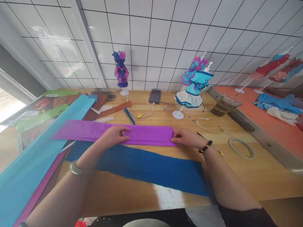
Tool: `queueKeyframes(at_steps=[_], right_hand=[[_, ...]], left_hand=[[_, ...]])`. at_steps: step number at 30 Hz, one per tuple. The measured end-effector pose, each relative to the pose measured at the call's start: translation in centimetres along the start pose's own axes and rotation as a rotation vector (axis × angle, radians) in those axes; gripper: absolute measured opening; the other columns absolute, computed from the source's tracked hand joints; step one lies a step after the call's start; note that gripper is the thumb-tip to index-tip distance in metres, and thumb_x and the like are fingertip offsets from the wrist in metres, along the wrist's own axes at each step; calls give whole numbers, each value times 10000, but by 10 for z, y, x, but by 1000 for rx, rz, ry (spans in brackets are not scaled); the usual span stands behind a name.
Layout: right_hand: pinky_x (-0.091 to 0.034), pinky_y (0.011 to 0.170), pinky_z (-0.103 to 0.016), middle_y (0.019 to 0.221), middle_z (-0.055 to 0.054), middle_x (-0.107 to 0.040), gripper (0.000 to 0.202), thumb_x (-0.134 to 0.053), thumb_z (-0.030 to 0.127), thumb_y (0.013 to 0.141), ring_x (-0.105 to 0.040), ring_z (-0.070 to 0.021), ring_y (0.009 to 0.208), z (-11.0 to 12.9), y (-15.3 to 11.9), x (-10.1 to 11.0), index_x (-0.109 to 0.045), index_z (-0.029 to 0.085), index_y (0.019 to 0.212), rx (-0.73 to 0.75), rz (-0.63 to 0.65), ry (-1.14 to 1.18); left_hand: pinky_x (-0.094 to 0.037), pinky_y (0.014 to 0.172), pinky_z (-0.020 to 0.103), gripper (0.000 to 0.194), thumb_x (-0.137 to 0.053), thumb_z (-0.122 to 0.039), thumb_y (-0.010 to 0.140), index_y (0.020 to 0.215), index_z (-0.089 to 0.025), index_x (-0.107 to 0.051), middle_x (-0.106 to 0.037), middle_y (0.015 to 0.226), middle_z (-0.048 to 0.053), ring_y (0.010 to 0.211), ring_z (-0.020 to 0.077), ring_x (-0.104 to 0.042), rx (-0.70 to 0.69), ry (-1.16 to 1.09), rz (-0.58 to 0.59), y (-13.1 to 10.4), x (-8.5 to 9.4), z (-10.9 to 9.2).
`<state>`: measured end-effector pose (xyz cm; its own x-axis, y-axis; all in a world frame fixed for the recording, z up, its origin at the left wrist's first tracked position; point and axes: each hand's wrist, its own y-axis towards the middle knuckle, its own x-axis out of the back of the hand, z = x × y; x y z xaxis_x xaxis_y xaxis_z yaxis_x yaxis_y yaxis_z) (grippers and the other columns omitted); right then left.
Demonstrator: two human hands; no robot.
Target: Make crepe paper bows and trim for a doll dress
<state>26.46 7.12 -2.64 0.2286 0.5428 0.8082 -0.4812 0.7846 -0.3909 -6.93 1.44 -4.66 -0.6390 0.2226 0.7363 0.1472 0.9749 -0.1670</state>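
Observation:
A long purple paper strip, folded over lengthwise, lies across the table before me. My left hand rests on its middle with curled fingers, thumb and forefinger bent onto the paper. At the strip's right end, my right hand pinches the edge between thumb and fingers. Nearer to me a wide dark blue paper strip lies flat, partly under my left forearm. The purple strip's left end crosses over a long light blue paper strip.
Small dresses on stands, one purple and one turquoise and white, stand at the back. To the right are a lidded cup, a tape roll and an orange surface. A blue pen-like stick lies behind the purple strip.

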Motion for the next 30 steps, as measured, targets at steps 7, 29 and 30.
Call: queueKeyframes(at_steps=[7, 29, 30], right_hand=[[-256, 488, -235, 550, 23, -465, 348, -503, 498, 725, -374, -95, 517, -1, 1, 0, -524, 174, 598, 13, 1, -12], [-255, 484, -246, 526, 22, -465, 342, -492, 474, 741, -389, -101, 507, 5, -1, 0, -497, 178, 570, -26, 5, -36], [-253, 483, -245, 527, 21, -466, 341, -491, 472, 741, -388, -102, 507, 5, -1, 0, -494, 178, 569, -27, 4, -43]], left_hand=[[-372, 542, 246, 436, -561, -458, 685, 1028, -193, -613, -555, 660, -16, 605, 149, -532, -8, 22, 8, -2, 1, -1], [-386, 551, 245, 451, -570, -459, 676, 1035, -188, -609, -556, 663, -12, 606, 147, -523, -3, -5, 23, -2, 1, -1], [-387, 553, 246, 450, -570, -459, 676, 1034, -189, -610, -557, 668, -11, 610, 148, -524, -3, -4, 24, -3, 1, -1]])
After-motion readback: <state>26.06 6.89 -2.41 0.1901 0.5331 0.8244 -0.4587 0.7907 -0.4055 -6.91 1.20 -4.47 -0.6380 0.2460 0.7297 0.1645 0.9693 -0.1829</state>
